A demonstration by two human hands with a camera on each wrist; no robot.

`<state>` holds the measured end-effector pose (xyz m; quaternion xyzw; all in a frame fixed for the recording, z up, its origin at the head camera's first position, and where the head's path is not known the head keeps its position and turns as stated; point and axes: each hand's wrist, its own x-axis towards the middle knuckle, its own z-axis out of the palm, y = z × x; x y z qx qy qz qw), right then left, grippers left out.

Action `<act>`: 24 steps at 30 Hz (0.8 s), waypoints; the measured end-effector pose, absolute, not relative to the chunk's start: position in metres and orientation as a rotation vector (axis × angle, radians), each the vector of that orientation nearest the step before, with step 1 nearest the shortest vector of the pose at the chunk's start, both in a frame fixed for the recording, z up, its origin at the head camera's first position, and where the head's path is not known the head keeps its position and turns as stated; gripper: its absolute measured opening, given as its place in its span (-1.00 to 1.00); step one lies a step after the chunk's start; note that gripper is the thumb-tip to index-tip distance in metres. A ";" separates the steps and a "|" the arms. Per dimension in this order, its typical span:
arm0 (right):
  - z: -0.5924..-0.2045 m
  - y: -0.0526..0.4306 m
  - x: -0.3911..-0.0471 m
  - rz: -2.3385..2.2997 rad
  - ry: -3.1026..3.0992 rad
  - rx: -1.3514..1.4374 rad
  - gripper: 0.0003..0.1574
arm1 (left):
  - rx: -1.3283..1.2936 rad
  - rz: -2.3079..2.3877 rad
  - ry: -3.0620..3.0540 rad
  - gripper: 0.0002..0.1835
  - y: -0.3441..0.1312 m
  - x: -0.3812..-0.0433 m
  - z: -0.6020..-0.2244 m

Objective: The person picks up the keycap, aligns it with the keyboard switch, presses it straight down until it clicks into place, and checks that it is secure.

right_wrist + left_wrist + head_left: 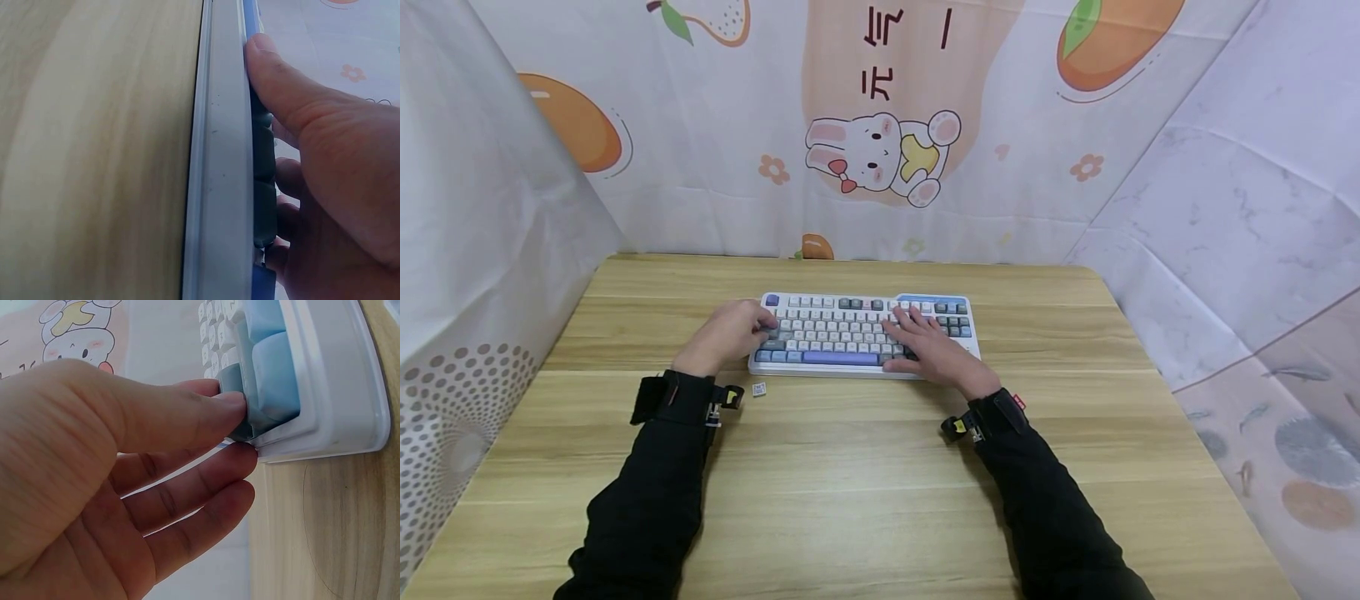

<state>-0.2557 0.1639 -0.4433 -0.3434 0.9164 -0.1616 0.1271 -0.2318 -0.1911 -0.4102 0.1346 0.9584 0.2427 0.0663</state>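
Observation:
A white keyboard (850, 329) with grey, white and blue keys lies in the middle of the wooden table (880, 483). My left hand (760, 327) is at its left end. In the left wrist view the thumb (212, 409) presses a blue-grey corner key while the fingers (237, 456) lie against the edge of the case (331, 381), pinching that end. My right hand (917, 333) lies flat on the right part of the keys with fingers spread. In the right wrist view its thumb (269, 62) rests on the dark bottom-row keys above the keyboard's front edge (219, 156).
A small loose keycap (758, 389) lies on the table just in front of the keyboard, beside my left wrist. Printed cloth walls close in the table at the back and on both sides. Bare wood stretches between the keyboard and the near edge.

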 end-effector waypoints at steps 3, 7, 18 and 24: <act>-0.443 0.164 -0.255 -0.468 2.667 -0.997 0.00 | 0.410 0.732 2.886 -0.75 -0.191 -0.232 -0.410; -0.443 0.164 -0.255 -0.458 2.670 -0.993 0.00 | 0.406 0.738 2.881 -0.76 -0.191 -0.232 -0.409; -0.444 0.164 -0.256 -0.441 2.676 -1.004 0.00 | 0.395 0.756 2.871 -0.75 -0.189 -0.231 -0.410; -0.443 0.163 -0.255 -0.444 2.674 -0.993 0.00 | 0.404 0.759 2.869 -0.75 -0.189 -0.231 -0.411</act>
